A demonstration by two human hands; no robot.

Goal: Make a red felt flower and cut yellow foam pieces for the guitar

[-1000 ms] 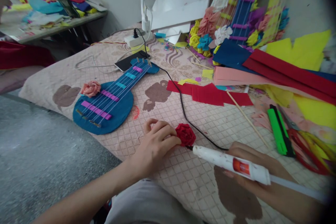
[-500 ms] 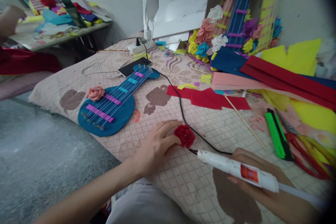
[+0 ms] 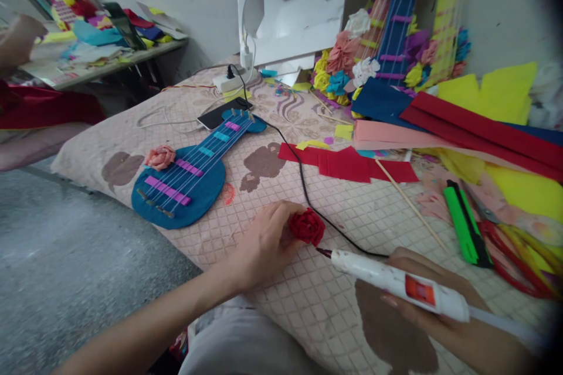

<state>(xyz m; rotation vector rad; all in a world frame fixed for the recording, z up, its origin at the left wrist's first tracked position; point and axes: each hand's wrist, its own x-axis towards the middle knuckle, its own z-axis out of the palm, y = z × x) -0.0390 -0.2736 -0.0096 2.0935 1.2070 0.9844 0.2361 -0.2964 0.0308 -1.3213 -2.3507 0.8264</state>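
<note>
A red crepe paper rose (image 3: 308,227) is held between the fingers of my left hand (image 3: 268,246), over the middle of the quilted table cover. My right hand (image 3: 444,299) grips a white glue gun (image 3: 391,275) with a glue stick out of its back end. The dark nozzle points left, close to the rose's lower edge; I cannot tell whether it touches. Left of my hands lies a blue toy guitar (image 3: 180,187) with white strings and purple and light blue strips. A pink paper rose (image 3: 160,157) sits on its upper left edge.
Red paper strips (image 3: 347,164) and a wooden skewer (image 3: 411,205) lie beyond my hands. A green box cutter (image 3: 466,225) and red-handled scissors (image 3: 505,258) are at the right. A black cord (image 3: 303,181) crosses the table. Another person's hand (image 3: 21,35) shows at far left.
My left fingers have curled round the rose and turned it slightly; it sits a touch further left. The glue gun has hardly moved.
</note>
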